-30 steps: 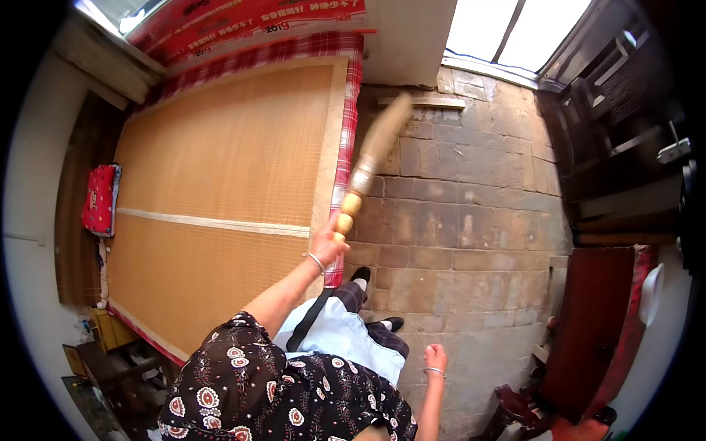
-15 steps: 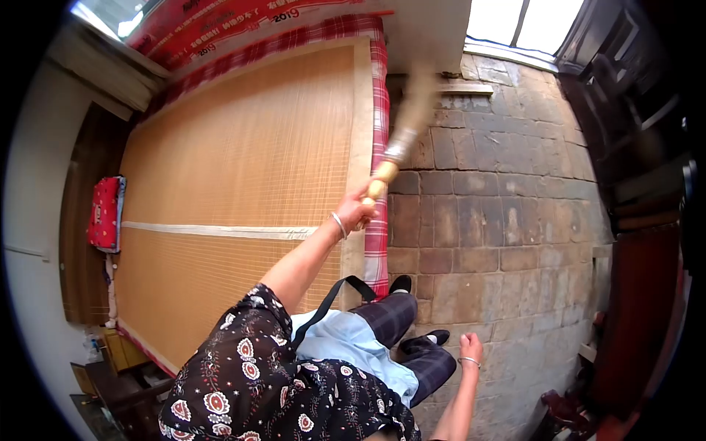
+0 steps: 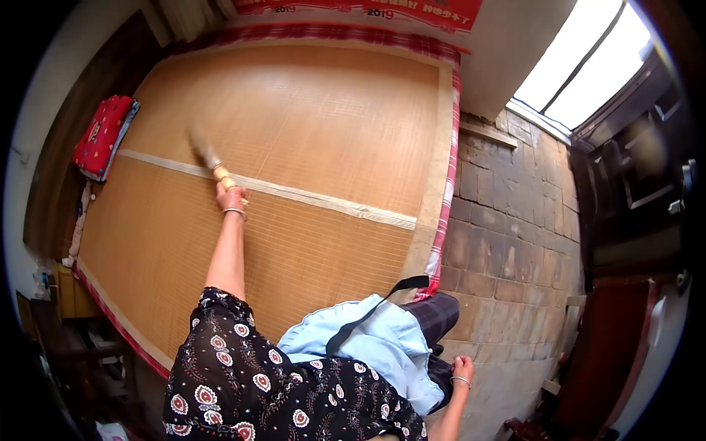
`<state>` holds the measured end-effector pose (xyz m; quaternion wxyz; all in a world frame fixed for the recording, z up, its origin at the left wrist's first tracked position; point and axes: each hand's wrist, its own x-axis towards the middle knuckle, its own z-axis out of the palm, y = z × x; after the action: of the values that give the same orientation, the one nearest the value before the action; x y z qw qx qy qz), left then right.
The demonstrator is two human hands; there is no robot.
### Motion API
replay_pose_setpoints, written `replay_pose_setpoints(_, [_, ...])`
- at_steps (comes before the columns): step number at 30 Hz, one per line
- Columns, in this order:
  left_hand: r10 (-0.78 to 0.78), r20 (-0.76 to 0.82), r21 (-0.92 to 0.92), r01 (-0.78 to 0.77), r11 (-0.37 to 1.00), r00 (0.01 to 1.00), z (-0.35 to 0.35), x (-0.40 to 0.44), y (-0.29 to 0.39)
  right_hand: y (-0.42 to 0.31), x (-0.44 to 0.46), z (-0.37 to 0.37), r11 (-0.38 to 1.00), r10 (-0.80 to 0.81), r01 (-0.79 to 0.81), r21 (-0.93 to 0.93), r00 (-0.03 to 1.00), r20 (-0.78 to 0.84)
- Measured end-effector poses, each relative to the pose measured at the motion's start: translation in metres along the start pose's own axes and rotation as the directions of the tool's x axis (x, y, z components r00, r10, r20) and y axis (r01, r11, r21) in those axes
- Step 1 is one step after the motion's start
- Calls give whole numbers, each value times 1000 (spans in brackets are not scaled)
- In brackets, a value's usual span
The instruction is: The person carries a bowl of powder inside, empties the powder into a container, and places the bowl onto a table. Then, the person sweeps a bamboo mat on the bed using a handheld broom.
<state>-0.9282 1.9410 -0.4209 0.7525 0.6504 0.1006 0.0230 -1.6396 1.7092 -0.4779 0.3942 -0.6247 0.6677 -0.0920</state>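
Note:
My left hand is closed around the jointed, pale yellow handle of a hand brush. The brush's bristle end is smeared by motion and lies over the woven sleeping mat, near its white middle strip. I cannot tell whether the bristles touch the mat. Down by my leg, away from the bed, my right hand hangs with its fingers curled in and nothing visible in them.
The mat covers a bed with a red plaid sheet at its edge. A folded red quilt lies at the far left. Brick floor runs along the right, with a dark door beyond. A red banner hangs behind.
My left hand has swung the brush from the bed's right edge leftward over the mat. The view has turned toward the left. My right hand stays low beside my leg.

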Motion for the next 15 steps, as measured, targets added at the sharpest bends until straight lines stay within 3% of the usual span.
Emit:
replay_pose_setpoints(3, [-5,-224,119,32,992,975,-25,20,-1,-14,-9,10,1000,1,0,-13,1000,25])
replay_pose_setpoints(5, [-7,-147,65,17,998,989,0,13,-14,-29,-17,16,999,-33,34,-29,999,39])
replay_pose_setpoints(8, [-278,184,90,266,960,943,76,-30,-53,-52,-16,23,995,-61,56,79,997,56])
replay_pose_setpoints(9, [-263,413,378,99,920,872,101,-69,-38,-66,-13,24,989,-61,53,138,996,57])
replay_pose_setpoints(10, [-389,630,393,156,906,672,121,-86,-44,-87,-12,24,991,-52,49,121,998,23])
replay_pose_setpoints(11, [-408,738,364,192,911,537,139,-115,-28,-108,-10,25,989,-109,109,98,994,-1])
replay_pose_setpoints(13, [-467,834,468,72,881,296,166,-151,6,-147,-7,29,974,-221,223,47,974,-40])
replay_pose_setpoints(15, [-413,888,396,117,911,204,178,-162,8,-184,-5,41,945,-321,322,59,947,-17])
